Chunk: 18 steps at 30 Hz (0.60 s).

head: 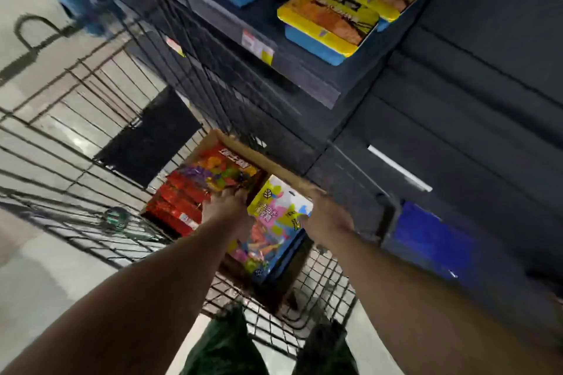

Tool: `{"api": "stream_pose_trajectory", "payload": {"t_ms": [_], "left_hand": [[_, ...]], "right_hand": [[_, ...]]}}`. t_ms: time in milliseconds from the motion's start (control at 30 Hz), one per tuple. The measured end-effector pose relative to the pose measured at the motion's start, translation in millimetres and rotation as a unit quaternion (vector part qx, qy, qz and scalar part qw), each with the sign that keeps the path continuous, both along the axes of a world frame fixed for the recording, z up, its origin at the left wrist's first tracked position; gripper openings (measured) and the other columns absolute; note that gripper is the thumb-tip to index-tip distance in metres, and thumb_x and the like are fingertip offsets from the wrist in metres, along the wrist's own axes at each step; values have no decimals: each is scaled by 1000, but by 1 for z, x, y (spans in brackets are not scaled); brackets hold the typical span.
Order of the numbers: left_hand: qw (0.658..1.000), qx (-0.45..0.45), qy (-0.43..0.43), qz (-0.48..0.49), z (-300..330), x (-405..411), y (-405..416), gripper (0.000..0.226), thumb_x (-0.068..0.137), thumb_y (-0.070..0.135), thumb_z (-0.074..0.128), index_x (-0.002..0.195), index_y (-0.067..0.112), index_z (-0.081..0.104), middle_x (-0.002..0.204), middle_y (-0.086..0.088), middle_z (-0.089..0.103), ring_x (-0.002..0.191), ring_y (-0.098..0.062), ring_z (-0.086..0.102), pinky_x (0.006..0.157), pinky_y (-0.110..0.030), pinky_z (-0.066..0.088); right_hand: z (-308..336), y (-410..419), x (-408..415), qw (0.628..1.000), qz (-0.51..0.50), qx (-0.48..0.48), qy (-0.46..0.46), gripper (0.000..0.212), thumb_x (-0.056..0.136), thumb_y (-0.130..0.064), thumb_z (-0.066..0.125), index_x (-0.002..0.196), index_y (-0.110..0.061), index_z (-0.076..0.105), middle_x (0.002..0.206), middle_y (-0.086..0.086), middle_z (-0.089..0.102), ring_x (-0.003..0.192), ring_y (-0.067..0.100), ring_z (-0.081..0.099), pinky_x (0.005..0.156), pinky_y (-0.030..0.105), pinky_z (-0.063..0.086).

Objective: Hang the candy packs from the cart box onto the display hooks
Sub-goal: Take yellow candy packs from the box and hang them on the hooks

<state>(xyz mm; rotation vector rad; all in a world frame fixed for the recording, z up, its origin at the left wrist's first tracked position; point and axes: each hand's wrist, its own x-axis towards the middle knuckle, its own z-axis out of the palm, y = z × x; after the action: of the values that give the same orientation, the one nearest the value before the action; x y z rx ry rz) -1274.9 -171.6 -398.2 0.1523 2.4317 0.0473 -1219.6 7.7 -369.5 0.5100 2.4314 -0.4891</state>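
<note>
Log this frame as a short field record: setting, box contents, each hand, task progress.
setting: wire cart beside dark shelves
box: cardboard box in the cart, holding candy packs
left hand: reaching into the box, on the packs; grip blurred
right hand: at the box edge; grip unclear
progress: no pack lifted out yet
</note>
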Motion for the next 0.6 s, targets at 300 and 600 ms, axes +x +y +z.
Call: {"api": "stream_pose_trajectory", "payload": {"t_ms": [300, 600], "left_hand": [[980, 111, -158, 54, -105, -32, -12, 85, 86, 49, 72, 155, 20, 32, 155, -17, 39, 137, -38, 45, 109, -47, 44], [963, 152, -167, 150, -204, -50, 2, 87, 89, 40, 74, 158, 16, 27, 158, -9, 39, 142, -28, 40, 110, -28, 34]], "right_hand": [[-102, -29, 18, 955, -271, -102, -69, 70, 90, -34, 68, 150, -24, 33, 144, 13, 49, 124, 35, 54, 95, 38, 49], [-205, -42, 6, 791, -582, -188, -11, 84, 78, -29, 79, 147, -14, 34, 131, 10, 55, 118, 31, 58, 92, 36, 50]]}}
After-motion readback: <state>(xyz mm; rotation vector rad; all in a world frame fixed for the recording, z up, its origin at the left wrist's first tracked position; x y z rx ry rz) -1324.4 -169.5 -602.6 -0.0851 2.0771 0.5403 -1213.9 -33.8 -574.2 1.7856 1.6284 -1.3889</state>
